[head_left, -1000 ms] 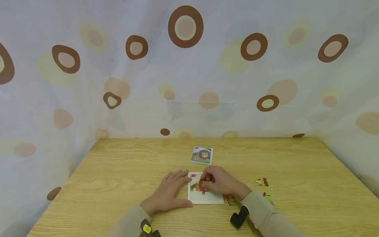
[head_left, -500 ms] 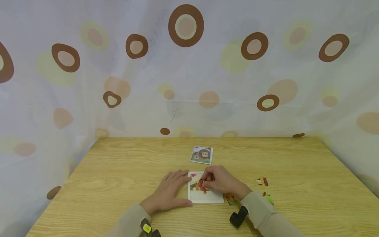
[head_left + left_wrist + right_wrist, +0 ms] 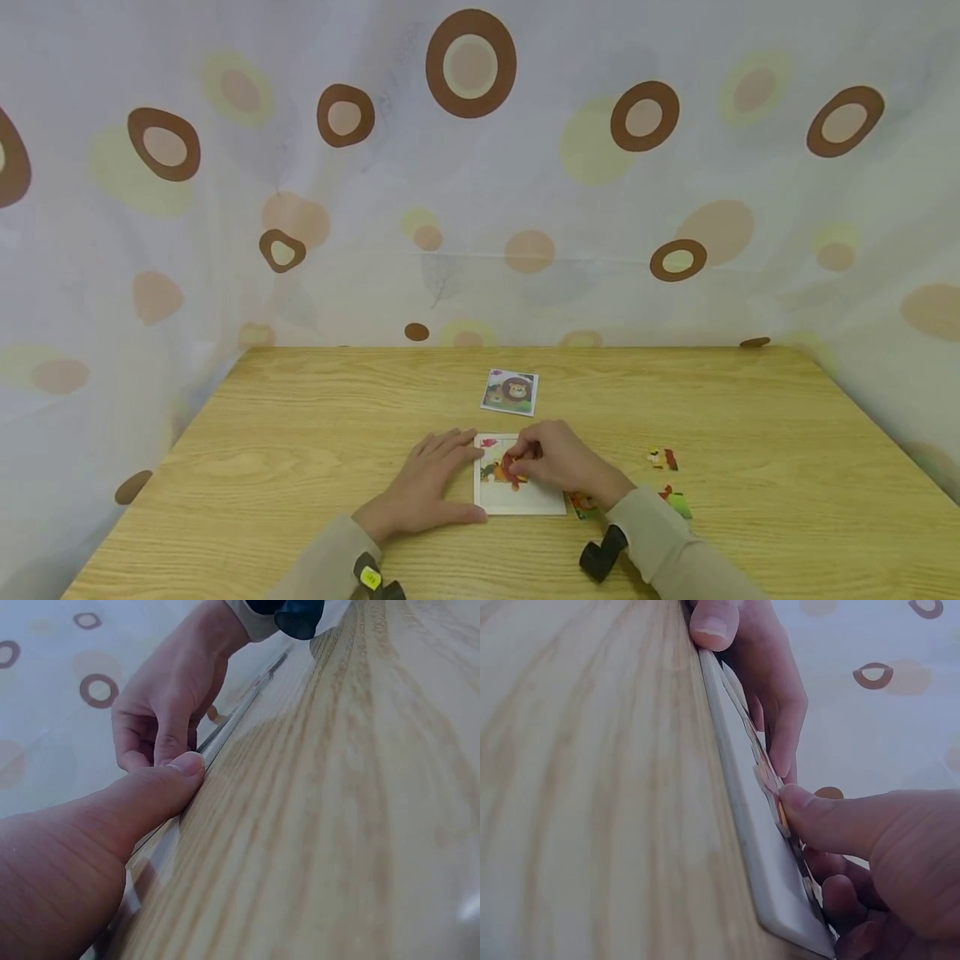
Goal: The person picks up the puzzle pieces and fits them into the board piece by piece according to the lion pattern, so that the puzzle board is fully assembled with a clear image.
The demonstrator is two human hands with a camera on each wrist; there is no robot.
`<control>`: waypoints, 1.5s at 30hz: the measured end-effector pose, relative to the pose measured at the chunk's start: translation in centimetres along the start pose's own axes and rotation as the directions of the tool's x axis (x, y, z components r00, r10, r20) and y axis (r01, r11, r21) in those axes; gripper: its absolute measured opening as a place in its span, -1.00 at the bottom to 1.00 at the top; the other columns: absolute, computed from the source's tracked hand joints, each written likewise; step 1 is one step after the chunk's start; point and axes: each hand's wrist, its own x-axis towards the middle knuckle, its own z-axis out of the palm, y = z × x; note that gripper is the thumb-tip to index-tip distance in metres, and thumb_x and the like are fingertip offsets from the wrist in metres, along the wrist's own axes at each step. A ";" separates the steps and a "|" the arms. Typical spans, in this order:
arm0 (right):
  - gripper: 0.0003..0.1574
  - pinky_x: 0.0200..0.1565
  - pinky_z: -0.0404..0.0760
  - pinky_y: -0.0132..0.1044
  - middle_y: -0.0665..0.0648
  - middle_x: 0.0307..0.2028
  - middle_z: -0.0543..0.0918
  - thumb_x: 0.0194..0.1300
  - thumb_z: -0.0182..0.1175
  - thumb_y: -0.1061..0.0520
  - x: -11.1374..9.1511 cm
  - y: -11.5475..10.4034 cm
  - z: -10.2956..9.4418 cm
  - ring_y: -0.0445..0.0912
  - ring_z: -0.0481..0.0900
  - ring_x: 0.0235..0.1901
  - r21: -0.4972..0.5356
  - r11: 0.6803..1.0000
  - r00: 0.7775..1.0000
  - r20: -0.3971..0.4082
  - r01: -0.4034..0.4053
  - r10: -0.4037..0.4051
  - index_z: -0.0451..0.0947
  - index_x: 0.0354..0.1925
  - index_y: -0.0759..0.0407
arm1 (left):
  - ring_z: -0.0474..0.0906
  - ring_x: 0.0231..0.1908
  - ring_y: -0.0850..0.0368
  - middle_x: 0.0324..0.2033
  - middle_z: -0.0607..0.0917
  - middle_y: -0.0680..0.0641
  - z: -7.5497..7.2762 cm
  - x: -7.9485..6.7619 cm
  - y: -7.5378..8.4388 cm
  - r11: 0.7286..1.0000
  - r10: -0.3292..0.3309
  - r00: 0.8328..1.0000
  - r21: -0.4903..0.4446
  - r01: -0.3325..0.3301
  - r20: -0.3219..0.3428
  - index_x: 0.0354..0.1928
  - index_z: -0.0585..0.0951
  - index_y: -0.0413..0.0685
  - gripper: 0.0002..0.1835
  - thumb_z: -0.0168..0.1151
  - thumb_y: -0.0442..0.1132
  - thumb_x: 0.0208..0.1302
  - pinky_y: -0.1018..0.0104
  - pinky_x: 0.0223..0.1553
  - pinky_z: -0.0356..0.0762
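Spotted two beige sleeves (image 3: 318, 562) nearest the head camera, with black wrist cams (image 3: 602, 553) on at the cuffs. Just past those, saw the left hand (image 3: 427, 483) laid along the left side of a white puzzle tray (image 3: 521, 503), with fingers straight-ish and spread apart. Got the better look at its thumb from the left wrist view: tip resting right on the tray's edge.

Found the right hand (image 3: 566, 460) over the tray, curled, with thumb and fingers pinching a reddish-brown puzzle piece (image 3: 514, 481). Lost sight of that piece in the left wrist view, tucked behind the hands. Had more luck with the right wrist view: caught the thumb tip against an orange edge, plus the tray's thickness, too flat to read from above.

Only from the head view, made out green-and-orange pieces (image 3: 489, 472) in the tray, just left of the pinched one. Counted three loose ones on the wooden table (image 3: 337, 417) too: an orange piece (image 3: 582, 505) beside the tray, partly hidden by the right wrist; a green piece (image 3: 678, 503) farther right; a yellow-and-red piece (image 3: 662, 458) beyond that. Farther back, saw a lion card (image 3: 509, 392) lying flat, then a pale curtain (image 3: 480, 183) with brown rings.
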 end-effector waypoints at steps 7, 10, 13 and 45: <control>-0.95 -0.55 0.39 -0.49 -0.03 -0.46 0.68 0.18 0.35 0.17 0.0 0.3 0.0 -0.38 0.33 -0.58 -0.035 0.999 1.000 0.002 0.031 -0.031 0.69 -0.38 0.14 | 0.05 0.45 -0.14 0.43 0.26 -0.05 -0.1 0.0 0.0 1.000 0.003 1.000 -0.009 -0.003 0.000 0.32 0.40 0.07 -0.20 0.26 0.32 0.10 -0.25 0.42 -0.13; -0.95 -0.57 0.37 -0.49 -0.04 -0.48 0.66 0.19 0.34 0.17 0.0 0.3 0.0 -0.39 0.31 -0.60 -0.049 0.998 0.999 0.010 0.043 -0.042 0.68 -0.39 0.12 | 0.05 0.44 -0.15 0.43 0.26 -0.05 -0.1 0.0 0.0 1.000 0.003 1.000 -0.010 -0.003 -0.001 0.31 0.40 0.06 -0.20 0.26 0.32 0.10 -0.26 0.41 -0.12; -0.95 -0.57 0.38 -0.49 -0.04 -0.47 0.66 0.21 0.33 0.16 0.1 0.2 -0.1 -0.39 0.32 -0.60 -0.053 0.997 0.999 0.016 0.050 -0.050 0.67 -0.38 0.12 | 0.06 0.44 -0.14 0.43 0.26 -0.05 -0.1 0.0 0.0 1.000 0.009 1.000 -0.003 -0.009 -0.008 0.32 0.40 0.06 -0.19 0.26 0.32 0.10 -0.26 0.41 -0.12; -0.70 -0.42 0.36 -0.50 -0.03 -0.31 0.48 0.18 0.36 0.10 -0.5 -0.1 -0.4 -0.25 0.29 -0.44 -0.194 0.969 0.988 0.057 0.153 -0.145 0.72 -0.11 0.17 | 0.06 0.44 -0.15 0.43 0.25 -0.05 -0.1 -0.1 0.2 1.000 0.011 1.000 0.009 -0.011 -0.004 0.32 0.40 0.06 -0.19 0.24 0.33 0.11 -0.25 0.42 -0.13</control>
